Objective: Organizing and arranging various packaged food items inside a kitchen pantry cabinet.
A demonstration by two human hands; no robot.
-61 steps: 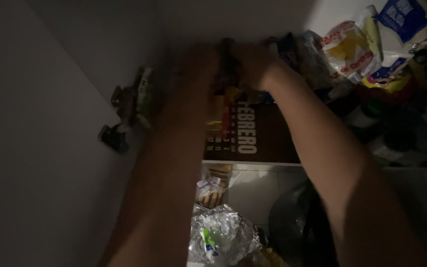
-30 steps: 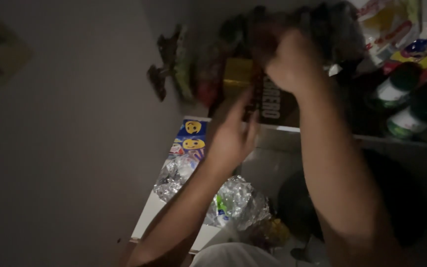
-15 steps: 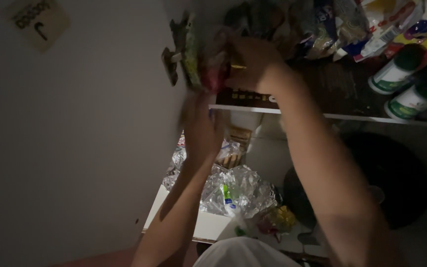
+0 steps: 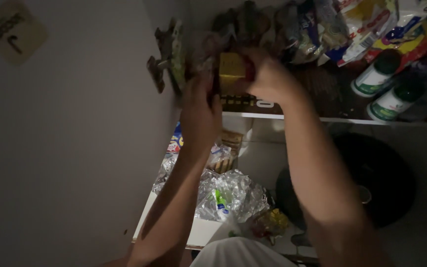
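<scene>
In a dim cupboard, my right hand [image 4: 268, 74] grips a small yellow box [image 4: 232, 71] at the front of the upper shelf [image 4: 322, 119]. My left hand [image 4: 201, 106] is raised beside it at the left, its fingers against the box and a crinkled clear bag [image 4: 204, 49]. A flat brown box [image 4: 245, 102] lies on the shelf under the yellow one. Both forearms reach up from the bottom of the frame.
Snack bags [image 4: 322, 29] crowd the upper shelf's back; two white bottles with green caps [image 4: 379, 76] lie at its right. A lower shelf [image 4: 203, 230] holds foil and clear wrappers [image 4: 228, 193], and a round dark pan [image 4: 371, 178]. A metal hinge [image 4: 166, 54] sits on the left wall.
The view has dropped and shifted, so the shelves sit higher. My left hand rose from the lower shelf up to the yellow box, which my right hand has drawn forward.
</scene>
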